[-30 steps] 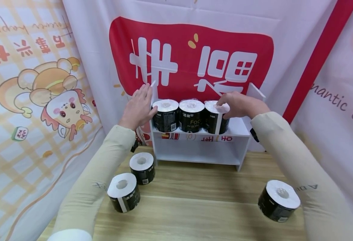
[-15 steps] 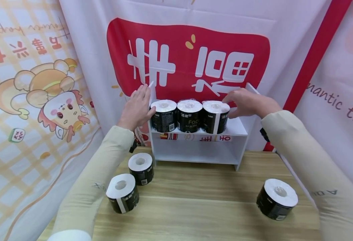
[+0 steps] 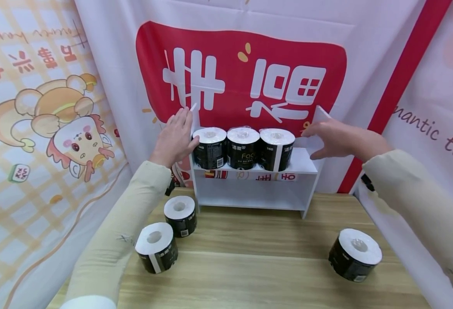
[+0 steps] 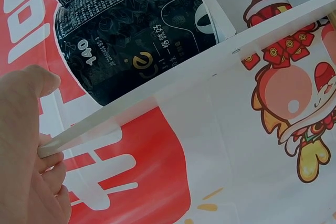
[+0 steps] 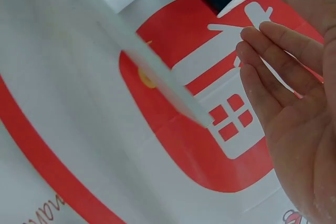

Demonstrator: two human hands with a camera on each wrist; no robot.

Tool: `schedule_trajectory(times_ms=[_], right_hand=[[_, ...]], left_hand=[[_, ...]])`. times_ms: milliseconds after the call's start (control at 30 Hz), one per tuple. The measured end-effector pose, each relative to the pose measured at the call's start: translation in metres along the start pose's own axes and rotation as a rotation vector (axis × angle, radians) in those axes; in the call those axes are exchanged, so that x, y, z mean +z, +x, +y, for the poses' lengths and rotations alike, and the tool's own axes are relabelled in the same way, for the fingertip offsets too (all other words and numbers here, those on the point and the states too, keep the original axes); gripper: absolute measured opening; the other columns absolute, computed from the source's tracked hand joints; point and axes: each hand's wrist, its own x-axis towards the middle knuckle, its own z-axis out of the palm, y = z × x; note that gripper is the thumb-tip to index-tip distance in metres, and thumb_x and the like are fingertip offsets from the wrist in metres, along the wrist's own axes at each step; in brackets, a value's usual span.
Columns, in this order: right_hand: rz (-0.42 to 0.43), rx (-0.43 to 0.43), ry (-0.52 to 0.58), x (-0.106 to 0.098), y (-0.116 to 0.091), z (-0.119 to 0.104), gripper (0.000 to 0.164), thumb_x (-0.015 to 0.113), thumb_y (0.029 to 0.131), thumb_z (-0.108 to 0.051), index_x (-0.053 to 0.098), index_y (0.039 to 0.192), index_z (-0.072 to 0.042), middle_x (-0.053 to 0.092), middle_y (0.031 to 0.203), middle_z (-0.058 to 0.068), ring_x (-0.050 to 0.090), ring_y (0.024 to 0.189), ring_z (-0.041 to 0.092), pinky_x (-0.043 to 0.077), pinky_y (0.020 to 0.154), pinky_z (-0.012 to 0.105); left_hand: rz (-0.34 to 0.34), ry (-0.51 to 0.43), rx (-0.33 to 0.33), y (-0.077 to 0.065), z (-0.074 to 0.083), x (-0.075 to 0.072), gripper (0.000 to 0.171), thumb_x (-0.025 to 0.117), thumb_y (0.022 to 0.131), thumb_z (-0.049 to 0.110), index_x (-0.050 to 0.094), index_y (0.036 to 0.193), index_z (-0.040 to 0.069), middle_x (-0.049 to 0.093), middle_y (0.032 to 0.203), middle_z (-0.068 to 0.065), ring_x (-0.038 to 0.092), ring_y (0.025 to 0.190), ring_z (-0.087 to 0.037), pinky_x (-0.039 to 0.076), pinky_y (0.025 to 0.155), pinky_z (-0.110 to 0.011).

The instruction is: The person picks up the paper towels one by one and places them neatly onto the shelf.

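A small white shelf (image 3: 253, 195) stands on the table, with three black-wrapped paper rolls in a row on its upper board: a left roll (image 3: 209, 149), a middle roll (image 3: 243, 148) and a right roll (image 3: 276, 150). My left hand (image 3: 175, 136) holds the shelf's left side panel (image 4: 131, 90), the thumb on the roll side and the fingers on the outer side. My right hand (image 3: 336, 138) is at the shelf's right end, thumb and fingers spread with nothing between them. In the right wrist view its fingers (image 5: 286, 72) are apart from the right side panel (image 5: 157, 72).
Two more rolls, a rear one (image 3: 180, 216) and a front one (image 3: 156, 247), stand on the wooden table (image 3: 257, 274) at the left. Another roll (image 3: 355, 255) stands at the right. Printed cloth (image 3: 245, 77) hangs behind and on both sides.
My right hand has let go of the right roll and moved right, away from it. The left hand stays at the left panel, and the rolls keep their places.
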Motion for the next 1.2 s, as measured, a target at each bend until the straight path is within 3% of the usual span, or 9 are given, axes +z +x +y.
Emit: schedule_trajectory(times_ms=[233,633,933,1200], right_hand=[[0.023,-0.013,-0.001,0.007,-0.021,0.004,0.077,0.1,0.069,-0.021,0.069,0.139,-0.011,0.066,0.139,0.02,0.061,0.126,0.048,0.063,0.088,0.064],[-0.032,-0.001,0.008,0.024,-0.062,0.017,0.078,0.099,0.069,-0.025,0.068,0.139,-0.008,0.068,0.138,0.022,0.066,0.123,0.048,0.066,0.086,0.054],[-0.044,-0.005,0.002,0.051,-0.091,0.034,0.074,0.1,0.067,-0.03,0.072,0.133,-0.01,0.072,0.133,0.014,0.07,0.118,0.043,0.066,0.085,0.051],[-0.108,0.002,0.019,0.081,-0.112,0.049,0.072,0.098,0.071,-0.033,0.071,0.133,-0.007,0.073,0.13,0.015,0.07,0.116,0.043,0.066,0.085,0.05]], left_hand=[[0.005,0.006,0.004,-0.001,-0.001,0.0,0.091,0.067,0.1,0.037,0.019,0.167,-0.001,0.025,0.173,-0.022,0.024,0.162,-0.04,0.027,0.132,-0.051],[0.003,0.006,0.008,-0.001,0.0,0.0,0.092,0.067,0.1,0.038,0.018,0.167,0.0,0.024,0.174,-0.022,0.024,0.162,-0.04,0.028,0.132,-0.05],[0.002,0.011,0.011,0.0,0.0,-0.001,0.092,0.067,0.1,0.038,0.018,0.167,0.0,0.024,0.173,-0.022,0.024,0.162,-0.04,0.029,0.131,-0.05],[0.0,-0.002,0.0,0.0,-0.001,0.0,0.092,0.068,0.099,0.038,0.018,0.167,0.001,0.023,0.174,-0.021,0.024,0.162,-0.039,0.028,0.132,-0.05]])
